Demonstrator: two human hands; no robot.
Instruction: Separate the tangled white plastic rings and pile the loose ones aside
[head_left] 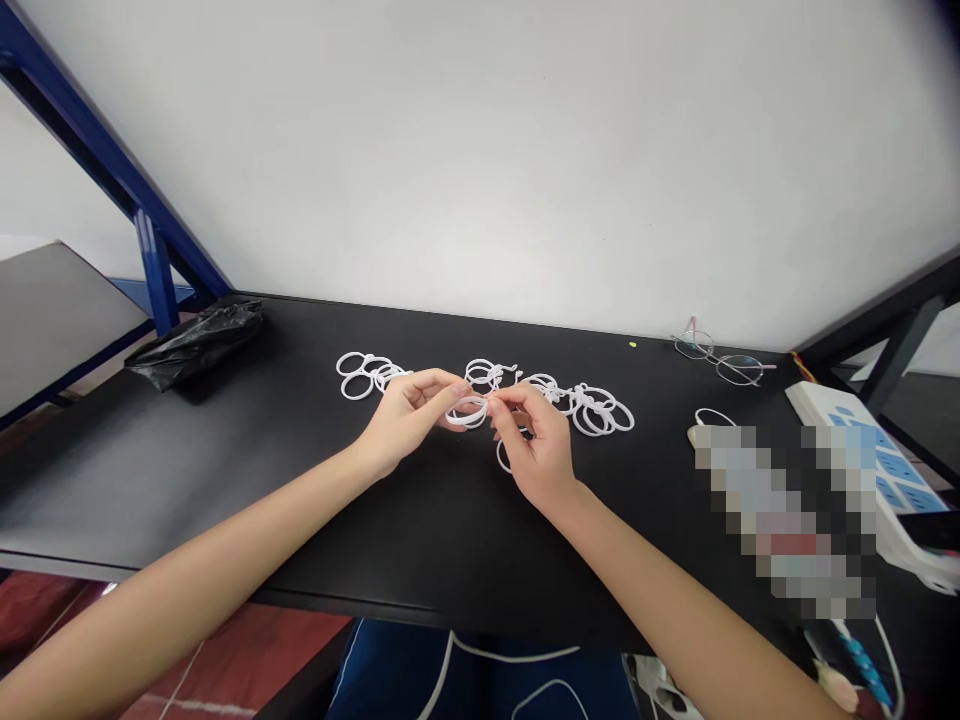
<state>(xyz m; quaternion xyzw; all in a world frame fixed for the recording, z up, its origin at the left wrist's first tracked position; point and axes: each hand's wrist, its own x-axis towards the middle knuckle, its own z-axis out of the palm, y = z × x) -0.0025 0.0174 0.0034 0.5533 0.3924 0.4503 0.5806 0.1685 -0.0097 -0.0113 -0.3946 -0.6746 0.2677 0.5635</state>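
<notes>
Both hands meet above the middle of a black table (225, 480). My left hand (409, 415) pinches one side of a white plastic ring (466, 411). My right hand (534, 440) pinches the other side of the same ring with curled fingers. Another white ring (502, 458) peeks out under my right hand. Behind the hands lie clusters of linked white rings: one at the left (367, 375), one in the middle (487, 375) and one at the right (596, 410).
A crumpled black plastic bag (196, 343) lies at the table's back left. A pair of glasses (720, 358) rests at the back right. A white power strip (870, 450) and a blurred patch sit at the right. A white wall stands behind; blue frame bars at left.
</notes>
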